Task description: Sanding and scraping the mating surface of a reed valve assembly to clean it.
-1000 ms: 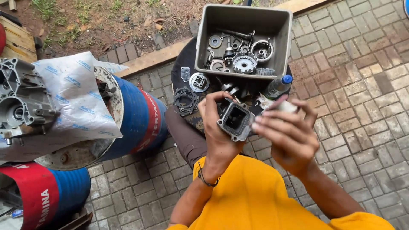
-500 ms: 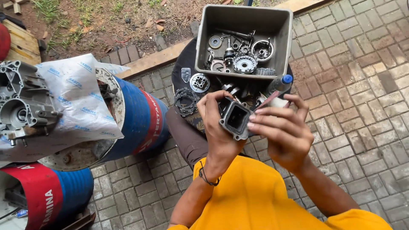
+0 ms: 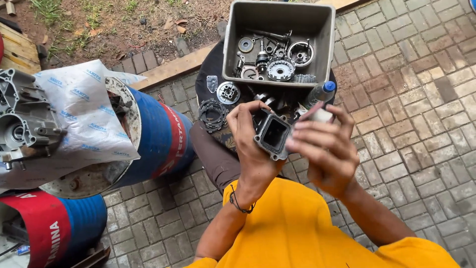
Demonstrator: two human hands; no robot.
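My left hand (image 3: 250,144) grips a dark square metal engine part with a rectangular opening (image 3: 272,134), held up in front of my chest. My right hand (image 3: 325,149) is just right of it, fingers curled over a small whitish piece (image 3: 317,115), with fingertips touching the part's right edge. Both hands hover above a dark round surface (image 3: 206,72) that carries loose engine parts. Beyond it stands a grey plastic bin (image 3: 297,17) filled with gears and clutch pieces.
A round clutch plate (image 3: 228,92) and a dark toothed ring (image 3: 212,113) lie on the round surface. A bottle with a blue cap (image 3: 320,93) lies by the bin. At left, an engine case (image 3: 22,126) rests on a white sack over blue-red drums (image 3: 158,139).
Both hands have shifted slightly downward and toward me with the square part. My right hand's fingers have closed in more over its right side.
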